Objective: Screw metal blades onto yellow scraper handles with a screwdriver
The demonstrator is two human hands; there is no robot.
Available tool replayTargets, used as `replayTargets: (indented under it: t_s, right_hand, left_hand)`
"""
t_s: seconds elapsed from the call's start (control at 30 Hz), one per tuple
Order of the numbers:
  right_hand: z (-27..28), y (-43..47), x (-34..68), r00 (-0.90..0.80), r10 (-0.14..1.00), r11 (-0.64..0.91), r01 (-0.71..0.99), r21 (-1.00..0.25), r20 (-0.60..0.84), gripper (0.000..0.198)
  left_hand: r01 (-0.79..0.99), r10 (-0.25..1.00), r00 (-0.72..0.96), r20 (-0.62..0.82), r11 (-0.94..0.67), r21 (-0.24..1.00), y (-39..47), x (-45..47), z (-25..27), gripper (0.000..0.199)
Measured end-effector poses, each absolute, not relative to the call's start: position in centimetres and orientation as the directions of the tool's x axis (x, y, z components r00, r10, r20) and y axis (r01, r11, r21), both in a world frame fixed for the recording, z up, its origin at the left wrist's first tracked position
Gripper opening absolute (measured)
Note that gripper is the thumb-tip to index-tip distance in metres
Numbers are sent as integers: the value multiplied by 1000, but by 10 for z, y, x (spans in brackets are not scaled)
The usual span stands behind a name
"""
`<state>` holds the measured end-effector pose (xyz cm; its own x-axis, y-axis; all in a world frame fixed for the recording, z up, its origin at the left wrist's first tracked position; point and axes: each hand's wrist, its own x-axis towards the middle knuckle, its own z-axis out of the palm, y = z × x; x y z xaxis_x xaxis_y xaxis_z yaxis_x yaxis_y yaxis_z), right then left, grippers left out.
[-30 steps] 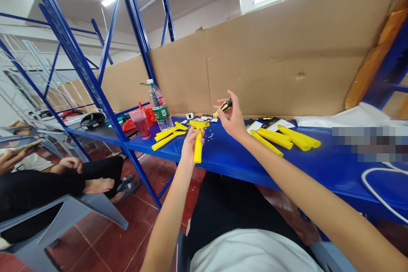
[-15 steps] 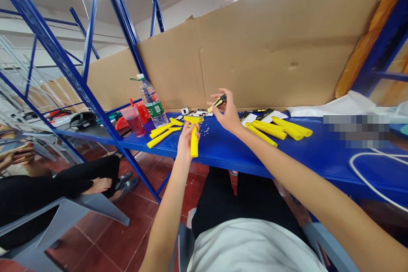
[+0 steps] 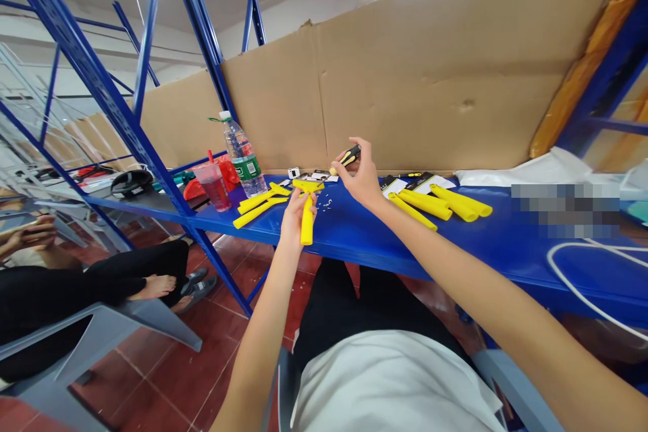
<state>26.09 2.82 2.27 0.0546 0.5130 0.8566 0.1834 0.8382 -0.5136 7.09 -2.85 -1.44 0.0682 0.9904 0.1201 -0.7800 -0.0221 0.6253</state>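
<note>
My left hand (image 3: 295, 214) is closed round a yellow T-shaped scraper (image 3: 306, 223), its wide head tilted up and its tubular handle pointing toward me. To the right and slightly higher, my right hand (image 3: 363, 174) grips a screwdriver (image 3: 349, 156) with a black and pale yellow handle, whose tip points down left toward the scraper head. Small white bits (image 3: 327, 204) lie on the blue table (image 3: 349, 233) between the hands. Left of my left hand rest two more yellow scrapers (image 3: 258, 209). Several yellow handled pieces (image 3: 425, 204) lie to the right of my right hand.
A water bottle (image 3: 246, 158) and a cup of red drink (image 3: 214, 185) stand at the left. Cardboard (image 3: 405, 94) walls off the back. Black-and-white cards (image 3: 428, 183) lie along it. A white cable (image 3: 557, 256) loops at right. Another person's leg (image 3: 126, 277) is at far left.
The view has shifted slightly. Both hands keep their holds on the scraper and screwdriver, with the screwdriver turned only a little.
</note>
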Motion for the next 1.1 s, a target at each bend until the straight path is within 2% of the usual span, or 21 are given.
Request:
replayTargets:
  t_s: [0.1,0.27,0.5,0.67,0.8,1.1]
  right_hand:
    - [24,28,262,80,498,841,196,-504,863,72]
    - [21,33,261,6,518,852,88,-517,855,80]
    - [26,26,265,-30,508,848,196,-493,861,82]
    - [25,28,265,-58,515,854,120,-506,855,86]
    - [25,29,264,-87,534,844,108,-525,841,82]
    - [26,30,265,-41,551,827,162,-539,833,72]
  left_hand:
    - [-775,988,84,131,-17,631,-28,71,-15,48]
    - [-772,987,69,147,-40,634,-23,71,-17,40]
    - [-765,983,101,156,-23,644,-21,71,-19,36]
    - [-761,982,104,159,-24,648,-20,71,-19,36]
    - [-769,986,87,141,-23,639,-19,70,-19,37]
    - [-767,985,110,131,0,641,-19,70,-17,35]
